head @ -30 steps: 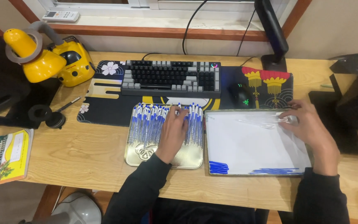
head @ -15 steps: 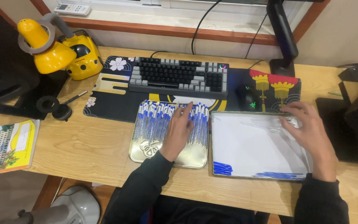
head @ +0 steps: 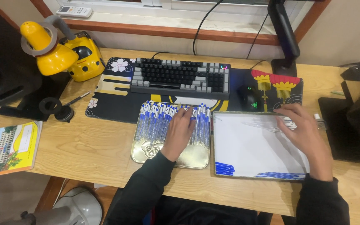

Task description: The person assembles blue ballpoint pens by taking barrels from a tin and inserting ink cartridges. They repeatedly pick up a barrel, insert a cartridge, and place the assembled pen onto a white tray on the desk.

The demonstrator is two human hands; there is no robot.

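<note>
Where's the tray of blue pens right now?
In the head view, the shallow gold metal tray of blue-capped pens sits at centre desk, just below the grey and black keyboard, under the left hand, left of the white-lined tray.

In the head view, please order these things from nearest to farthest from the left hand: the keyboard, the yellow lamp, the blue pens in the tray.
From the left hand:
1. Blue pens, lying directly under the hand in the metal tray.
2. Keyboard, just beyond the tray, toward the window.
3. Yellow lamp, far off at the desk's back left corner.
</note>
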